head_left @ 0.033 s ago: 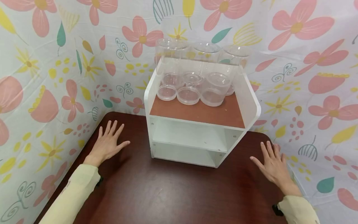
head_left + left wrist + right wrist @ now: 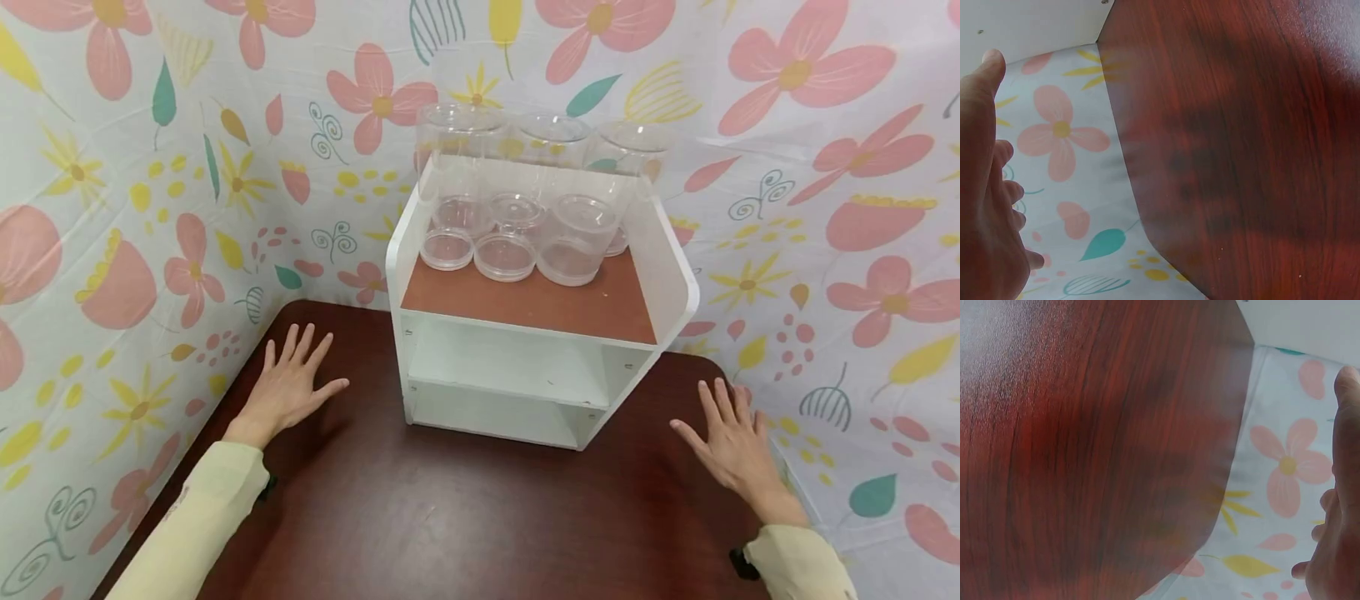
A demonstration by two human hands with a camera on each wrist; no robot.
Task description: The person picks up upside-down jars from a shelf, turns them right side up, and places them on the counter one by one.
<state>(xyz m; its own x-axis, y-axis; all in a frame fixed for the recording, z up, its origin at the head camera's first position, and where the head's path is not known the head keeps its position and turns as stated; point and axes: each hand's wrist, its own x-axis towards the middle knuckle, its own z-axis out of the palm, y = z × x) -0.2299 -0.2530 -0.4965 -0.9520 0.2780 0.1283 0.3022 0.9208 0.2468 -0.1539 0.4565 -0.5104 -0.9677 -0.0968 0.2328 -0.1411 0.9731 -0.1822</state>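
Note:
My left hand (image 2: 285, 387) is spread over the left part of the dark red-brown table (image 2: 420, 517), fingers straight and apart, holding nothing. On the other side my right hand (image 2: 735, 446) is held the same way above the table's right edge, also with nothing in it. Between them stands a small white shelf unit (image 2: 502, 354), touched by neither hand. Several clear plastic containers (image 2: 573, 250) stand on its brown top board (image 2: 525, 302); their see-through outlines overlap. In the left wrist view the hand (image 2: 988, 187) shows at the left border; in the right wrist view the hand (image 2: 1341, 494) is at the right border.
White cloth (image 2: 300, 167) printed with pink, yellow and green flowers and leaves hangs behind the table and along both sides. Below its top board, the shelf unit has two open-fronted compartments. Raised white side panels (image 2: 667, 258) flank the containers.

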